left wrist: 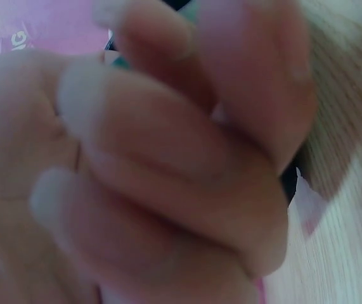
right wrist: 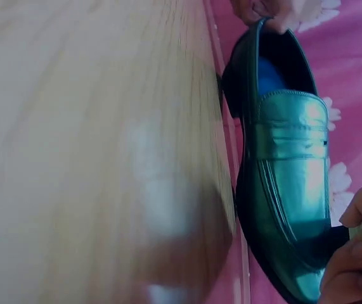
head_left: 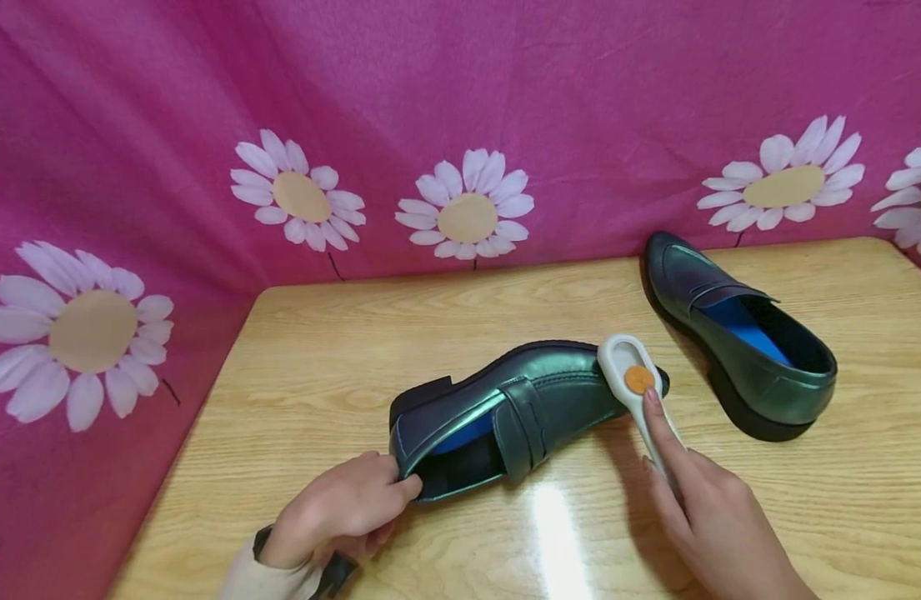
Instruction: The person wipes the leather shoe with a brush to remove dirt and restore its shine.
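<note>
A dark green, glossy loafer (head_left: 573, 400) lies tilted on its side, its blue insole showing and its toe to the right. At its heel, my left hand (head_left: 347, 500) pinches the back rim, thumb inside the opening. Curled fingers (left wrist: 168, 139) fill the left wrist view and hide most of the shoe there. My right hand (head_left: 718, 517) grips a white-handled shoe brush (head_left: 618, 354) with an orange button, index finger on the button. In the right wrist view, the brush's dark head (right wrist: 334, 244) is against the toe of the loafer.
The matching loafer (head_left: 753, 342) stands upright on its sole at the right, toe toward the back. Both shoes are on a wood-grain table (head_left: 317, 350). Behind and to the left hangs a pink cloth (head_left: 580, 100) with white daisies, meeting the table's back edge.
</note>
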The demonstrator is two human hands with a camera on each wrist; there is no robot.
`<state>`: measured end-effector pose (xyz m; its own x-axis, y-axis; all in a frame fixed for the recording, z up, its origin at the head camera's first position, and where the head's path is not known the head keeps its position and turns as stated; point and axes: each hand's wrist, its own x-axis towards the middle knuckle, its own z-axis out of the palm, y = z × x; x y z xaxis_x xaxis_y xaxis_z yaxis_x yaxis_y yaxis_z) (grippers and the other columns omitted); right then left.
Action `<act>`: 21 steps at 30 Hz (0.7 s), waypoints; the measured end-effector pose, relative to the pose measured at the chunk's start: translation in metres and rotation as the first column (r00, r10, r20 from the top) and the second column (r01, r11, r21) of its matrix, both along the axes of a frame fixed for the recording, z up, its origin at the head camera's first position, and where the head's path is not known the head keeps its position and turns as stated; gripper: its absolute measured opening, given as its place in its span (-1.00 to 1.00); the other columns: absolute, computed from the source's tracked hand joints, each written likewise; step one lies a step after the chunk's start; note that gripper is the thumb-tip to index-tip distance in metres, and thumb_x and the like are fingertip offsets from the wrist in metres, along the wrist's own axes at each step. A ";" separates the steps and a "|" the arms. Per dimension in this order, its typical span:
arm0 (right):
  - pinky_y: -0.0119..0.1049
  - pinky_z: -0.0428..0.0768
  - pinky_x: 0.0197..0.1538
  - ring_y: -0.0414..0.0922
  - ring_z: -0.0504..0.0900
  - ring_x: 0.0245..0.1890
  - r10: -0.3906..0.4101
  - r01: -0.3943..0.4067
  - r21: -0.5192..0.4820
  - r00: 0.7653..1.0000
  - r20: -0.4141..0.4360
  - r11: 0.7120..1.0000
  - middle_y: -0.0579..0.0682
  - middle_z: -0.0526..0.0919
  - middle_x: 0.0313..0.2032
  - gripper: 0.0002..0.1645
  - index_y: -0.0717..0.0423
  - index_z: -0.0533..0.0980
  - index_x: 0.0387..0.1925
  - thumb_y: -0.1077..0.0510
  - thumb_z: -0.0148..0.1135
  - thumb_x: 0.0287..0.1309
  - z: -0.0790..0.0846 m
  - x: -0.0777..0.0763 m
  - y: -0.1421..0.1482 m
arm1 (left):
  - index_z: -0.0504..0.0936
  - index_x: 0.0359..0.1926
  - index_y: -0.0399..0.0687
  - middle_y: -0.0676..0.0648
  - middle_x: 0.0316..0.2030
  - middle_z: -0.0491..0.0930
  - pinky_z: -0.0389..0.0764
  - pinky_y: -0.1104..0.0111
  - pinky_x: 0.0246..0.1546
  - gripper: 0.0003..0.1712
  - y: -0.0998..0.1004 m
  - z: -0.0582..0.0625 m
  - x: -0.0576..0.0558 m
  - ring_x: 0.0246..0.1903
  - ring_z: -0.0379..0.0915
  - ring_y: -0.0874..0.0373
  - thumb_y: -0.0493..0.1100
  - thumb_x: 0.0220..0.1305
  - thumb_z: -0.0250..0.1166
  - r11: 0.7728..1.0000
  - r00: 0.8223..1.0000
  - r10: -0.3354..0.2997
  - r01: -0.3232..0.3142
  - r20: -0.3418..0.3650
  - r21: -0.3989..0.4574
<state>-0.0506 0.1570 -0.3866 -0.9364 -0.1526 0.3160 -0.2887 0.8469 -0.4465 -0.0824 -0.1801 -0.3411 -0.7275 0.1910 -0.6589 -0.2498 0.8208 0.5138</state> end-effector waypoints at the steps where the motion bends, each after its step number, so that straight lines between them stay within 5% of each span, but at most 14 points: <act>1: 0.08 0.60 -0.26 -0.04 0.61 -0.42 0.005 -0.006 0.011 1.000 0.009 1.000 0.14 0.67 -0.30 0.00 -0.18 -0.06 0.51 0.24 0.24 0.17 0.000 -0.001 -0.003 | 0.49 -0.73 -0.19 0.00 -0.83 0.34 0.14 0.42 -0.74 -0.43 0.000 0.000 0.000 -0.84 0.19 0.16 0.01 0.37 0.01 1.000 1.000 0.001 -0.001 -0.003 0.003; 10: -0.24 0.51 -0.42 -0.23 0.33 -0.56 0.056 -0.058 0.024 0.996 0.067 0.998 -0.19 0.37 -0.58 -0.04 -0.19 -0.03 0.50 0.18 0.24 0.20 0.005 -0.009 -0.026 | 0.51 -0.72 -0.18 -0.02 -0.82 0.36 0.20 0.40 -0.69 -0.43 -0.001 -0.002 -0.001 -0.82 0.25 0.14 0.02 0.38 0.02 1.000 1.000 -0.012 0.012 -0.011 -0.011; 21: -0.36 0.32 -0.48 -0.24 0.25 -0.61 0.057 -0.064 0.039 0.986 0.157 0.997 -0.18 0.25 -0.62 -0.04 -0.25 -0.06 0.50 0.16 0.23 0.23 0.011 -0.012 -0.041 | 0.52 -0.72 -0.18 -0.05 -0.80 0.37 0.20 0.39 -0.69 -0.42 -0.002 -0.002 -0.003 -0.83 0.26 0.13 0.02 0.40 0.02 0.999 1.000 -0.020 0.020 -0.001 -0.033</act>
<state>-0.0625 0.1161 -0.3758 -0.9622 -0.2210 0.1593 -0.2701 0.8497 -0.4528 -0.0855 -0.1817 -0.3429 -0.7246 0.1832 -0.6644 -0.2329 0.8422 0.4863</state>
